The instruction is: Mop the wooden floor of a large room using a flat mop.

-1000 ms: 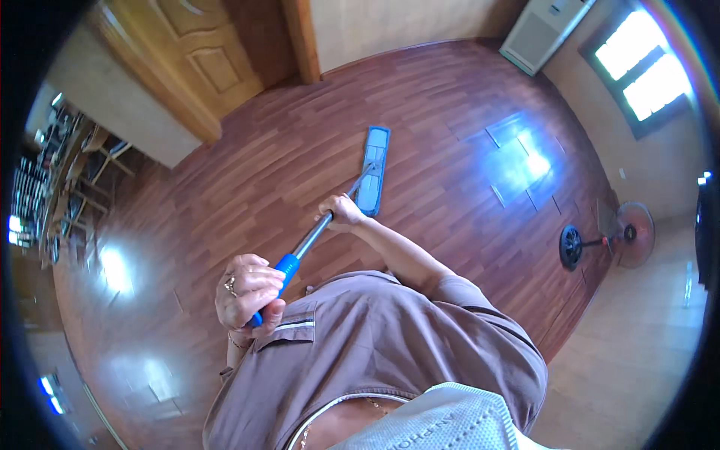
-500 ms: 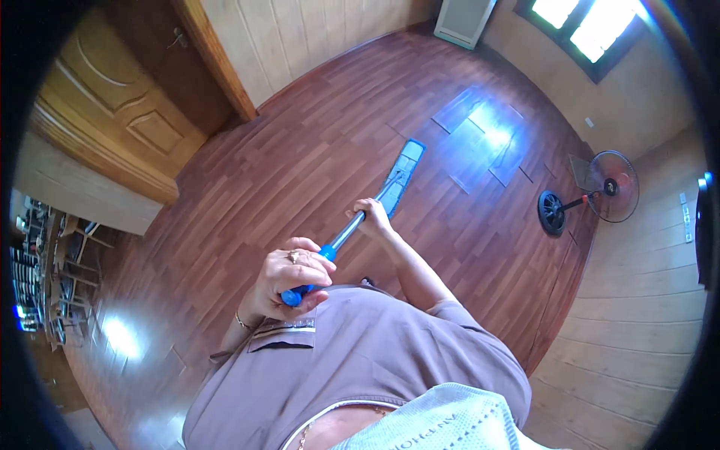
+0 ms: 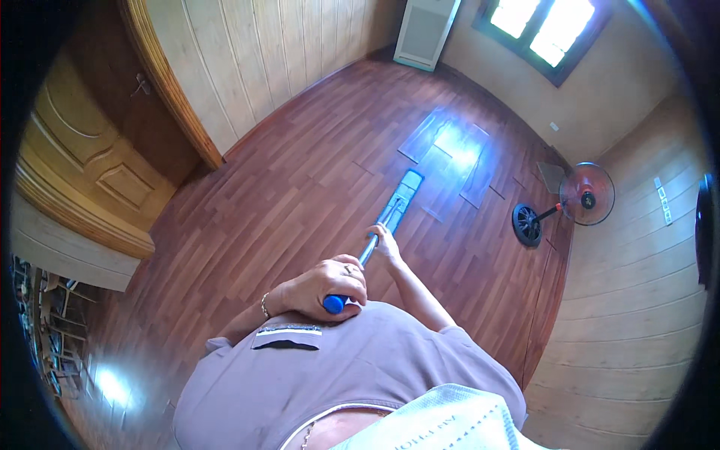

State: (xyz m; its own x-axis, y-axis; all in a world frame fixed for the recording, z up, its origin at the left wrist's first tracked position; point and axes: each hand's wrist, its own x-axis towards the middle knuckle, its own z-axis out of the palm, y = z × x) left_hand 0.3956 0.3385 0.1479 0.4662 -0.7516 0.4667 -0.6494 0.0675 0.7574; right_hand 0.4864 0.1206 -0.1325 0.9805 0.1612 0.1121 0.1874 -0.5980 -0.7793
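Note:
A flat mop (image 3: 402, 199) with a blue, rectangular head lies on the wooden floor in front of me. Its metal pole slants back toward my chest. My left hand (image 3: 335, 286) is wrapped round the blue grip at the top end, whose round blue cap (image 3: 334, 304) sticks out below the fingers. Lower on the pole, my right hand (image 3: 385, 244) grips the metal shaft, closer to the mop head. Both hands hide parts of the pole.
A standing fan (image 3: 559, 206) with a black round base stands at the right wall. A white upright cabinet-like unit (image 3: 426, 34) is in the far corner near the window (image 3: 544, 26). At left are a wooden door (image 3: 112, 165) and a cluttered rack (image 3: 64, 322).
My left hand has moved right and closer to my body with the grip. The right hand and mop head have shifted slightly nearer. The room has slid left in view.

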